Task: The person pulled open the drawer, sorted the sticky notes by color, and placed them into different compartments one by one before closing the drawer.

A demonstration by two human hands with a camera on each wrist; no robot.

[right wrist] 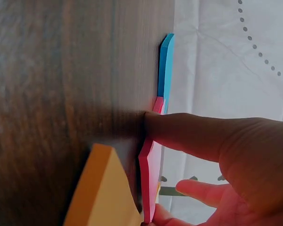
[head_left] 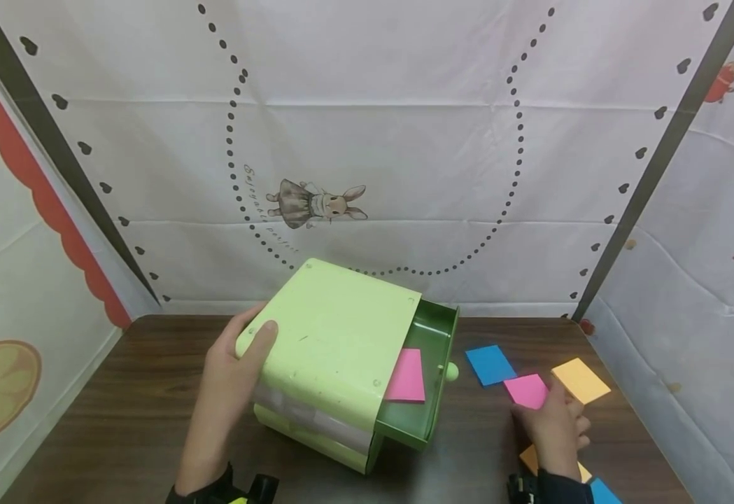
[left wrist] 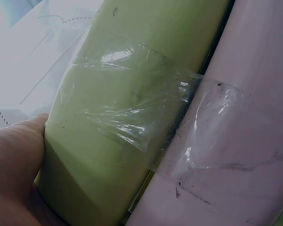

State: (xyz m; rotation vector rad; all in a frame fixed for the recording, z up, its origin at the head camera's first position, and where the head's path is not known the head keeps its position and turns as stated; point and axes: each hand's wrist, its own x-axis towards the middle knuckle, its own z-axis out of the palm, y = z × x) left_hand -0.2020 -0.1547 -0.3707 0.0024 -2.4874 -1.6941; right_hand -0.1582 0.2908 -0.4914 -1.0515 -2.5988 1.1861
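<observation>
A light-green box point(head_left: 335, 336) stands tilted on the table, its dark-green drawer point(head_left: 439, 325) pulled out to the right. Inside the drawer lies a pink sticky note pad point(head_left: 408, 378), partly under the box's top. My left hand point(head_left: 231, 378) grips the box's left end, thumb on top; its other fingers are mostly hidden. Clear tape point(left wrist: 132, 94) crosses the box's green and pale surfaces in the left wrist view. On the right, my right hand point(head_left: 555, 423) pinches another pink sticky note pad point(head_left: 526, 390) by its edges, thumb point(right wrist: 179, 134) on one side, at table level.
A blue pad point(head_left: 490, 365) touches the pink one, and a yellow-orange pad point(head_left: 581, 380) lies right of it. Nearer me, an orange pad point(head_left: 528, 458) and another blue pad point(head_left: 604, 493) are partly covered by the right arm. Printed cloth walls point(head_left: 379, 154) enclose the brown table point(head_left: 121, 413).
</observation>
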